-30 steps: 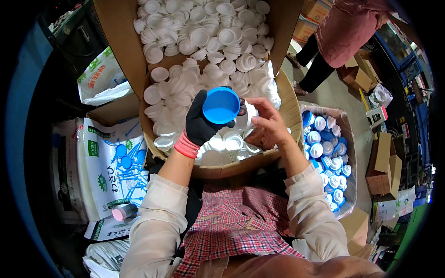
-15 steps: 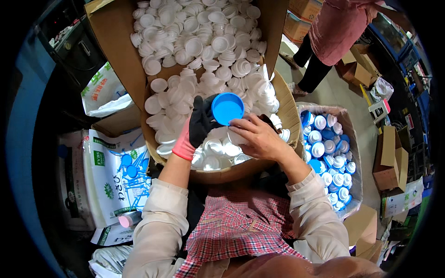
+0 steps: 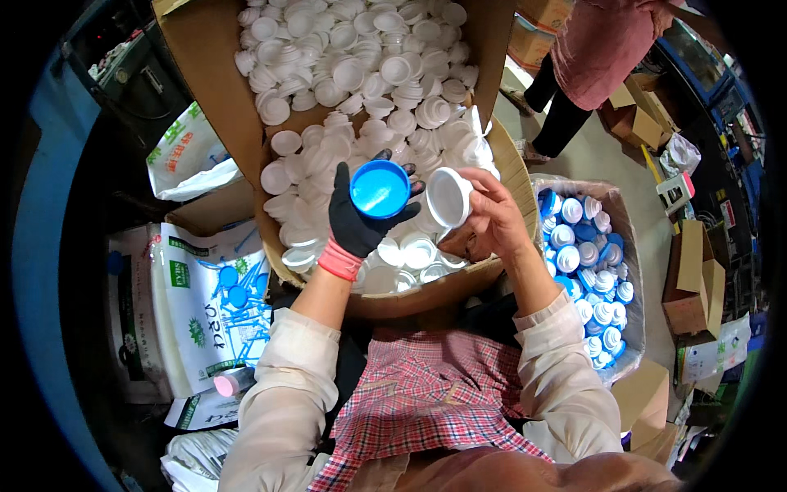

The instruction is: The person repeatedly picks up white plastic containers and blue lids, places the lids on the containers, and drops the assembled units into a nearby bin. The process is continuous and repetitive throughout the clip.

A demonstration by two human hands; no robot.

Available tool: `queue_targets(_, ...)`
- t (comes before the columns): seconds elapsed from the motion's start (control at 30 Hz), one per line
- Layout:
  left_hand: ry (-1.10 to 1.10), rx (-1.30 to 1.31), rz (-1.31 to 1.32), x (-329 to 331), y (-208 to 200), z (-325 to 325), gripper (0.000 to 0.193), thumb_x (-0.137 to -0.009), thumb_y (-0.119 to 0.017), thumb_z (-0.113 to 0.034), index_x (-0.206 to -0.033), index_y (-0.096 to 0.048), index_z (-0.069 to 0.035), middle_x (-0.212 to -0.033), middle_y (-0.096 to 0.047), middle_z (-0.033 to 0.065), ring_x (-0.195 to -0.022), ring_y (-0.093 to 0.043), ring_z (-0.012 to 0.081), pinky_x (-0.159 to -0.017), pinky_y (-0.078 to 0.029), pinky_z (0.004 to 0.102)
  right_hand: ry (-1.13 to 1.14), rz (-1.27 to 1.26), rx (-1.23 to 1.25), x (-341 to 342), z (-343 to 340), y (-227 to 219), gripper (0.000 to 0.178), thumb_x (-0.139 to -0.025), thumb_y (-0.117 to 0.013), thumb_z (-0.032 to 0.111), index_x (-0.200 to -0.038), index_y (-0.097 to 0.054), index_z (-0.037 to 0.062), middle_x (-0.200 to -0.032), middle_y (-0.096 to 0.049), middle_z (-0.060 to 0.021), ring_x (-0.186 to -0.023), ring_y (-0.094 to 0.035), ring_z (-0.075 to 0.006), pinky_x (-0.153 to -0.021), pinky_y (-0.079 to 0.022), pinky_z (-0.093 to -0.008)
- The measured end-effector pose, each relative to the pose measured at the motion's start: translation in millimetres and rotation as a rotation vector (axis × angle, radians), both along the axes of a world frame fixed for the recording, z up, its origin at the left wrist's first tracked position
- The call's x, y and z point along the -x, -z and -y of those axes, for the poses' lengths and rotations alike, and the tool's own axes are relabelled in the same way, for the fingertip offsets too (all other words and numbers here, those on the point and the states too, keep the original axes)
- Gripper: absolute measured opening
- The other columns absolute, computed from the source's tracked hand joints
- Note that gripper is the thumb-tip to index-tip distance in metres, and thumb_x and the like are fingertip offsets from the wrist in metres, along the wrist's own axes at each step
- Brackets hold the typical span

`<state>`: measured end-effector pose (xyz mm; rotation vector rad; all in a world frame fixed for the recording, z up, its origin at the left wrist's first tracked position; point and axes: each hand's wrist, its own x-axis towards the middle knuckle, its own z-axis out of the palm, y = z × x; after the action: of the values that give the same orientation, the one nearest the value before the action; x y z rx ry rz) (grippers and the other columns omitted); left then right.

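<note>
Evidently for steadiness, left fingers (image 3: pixel 417 188) spread apart beneath a blue cap (image 3: pixel 379 189); right fingers (image 3: pixel 485 184) clamp a white cap (image 3: pixel 448 199).

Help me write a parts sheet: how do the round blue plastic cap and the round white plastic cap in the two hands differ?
Pose: the round blue plastic cap nearly faces the camera; the round white plastic cap is tilted, showing as an oval. Hold: the black-gloved left hand cradles the blue cap; the bare right hand holds the white cap by its edge. Both are round and rimmed.
</note>
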<state>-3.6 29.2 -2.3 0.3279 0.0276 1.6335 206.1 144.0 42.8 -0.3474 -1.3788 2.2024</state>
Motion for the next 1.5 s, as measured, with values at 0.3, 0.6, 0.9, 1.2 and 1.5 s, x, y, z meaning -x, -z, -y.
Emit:
queue_targets(0.3,-0.021,0.128,0.036,1,1,2,0.075,-0.091,-0.043,-0.063,-0.142,-0.037,-0.008,-0.136,-0.045,0.0271,-0.126,-0.045,0.0457,-0.097,-0.044,0.0614,0.069,-0.010,-0.099,9,-1,1,0.079,-0.069,-0.079,0.009,-0.139,-0.044,0.0113,-0.122,-0.055,-0.0101,-0.114,-0.054,-0.0243,-0.095,-0.049,-0.0384)
queue_targets(0.6,0.023,-0.018,0.027,-4,5,12,0.076,-0.093,-0.042,-0.061,-0.144,-0.034,-0.006,-0.145,-0.036,0.0263,-0.130,-0.040,0.0466,-0.098,-0.043,0.0569,0.053,-0.088,0.016,12,13,0,0.064,-0.082,-0.071,0.018,-0.138,-0.040,0.0118,-0.120,-0.056,-0.0131,-0.107,-0.060,-0.0251,-0.079,-0.056,-0.0364)
queue_targets(0.9,-0.076,-0.003,-0.136,-7,5,15,0.071,-0.094,-0.038,-0.062,-0.142,-0.038,-0.010,-0.136,-0.048,0.0259,-0.120,-0.051,0.0459,-0.090,-0.050,0.0544,0.092,0.202,-0.049,20,7,-5,0.034,-0.096,-0.048,0.031,-0.121,-0.048,0.0079,-0.089,-0.063,-0.0100,-0.067,-0.066,-0.0202,-0.050,-0.054,-0.0282)
queue_targets(1.2,-0.521,-0.030,-0.817,-18,1,23,0.067,-0.097,-0.039,-0.052,-0.144,-0.035,-0.005,-0.139,-0.048,0.0181,-0.121,-0.053,0.0332,-0.104,-0.041,0.0472,0.009,0.218,-0.652,21,18,2,0.069,-0.080,-0.075,0.013,-0.141,-0.042,0.0110,-0.120,-0.053,-0.0067,-0.091,-0.059,-0.0150,-0.076,-0.050,-0.0289)
queue_targets(1.5,-0.442,0.006,-0.565,-25,19,14,0.056,-0.096,-0.053,-0.030,-0.141,-0.037,-0.001,-0.140,-0.047,0.0167,-0.126,-0.049,0.0245,-0.108,-0.037,0.0379,0.370,0.234,-1.192,25,48,-20,0.069,-0.069,-0.082,0.015,-0.130,-0.053,0.0066,-0.108,-0.051,-0.0095,-0.085,-0.057,-0.0170,-0.065,-0.050,-0.0260)
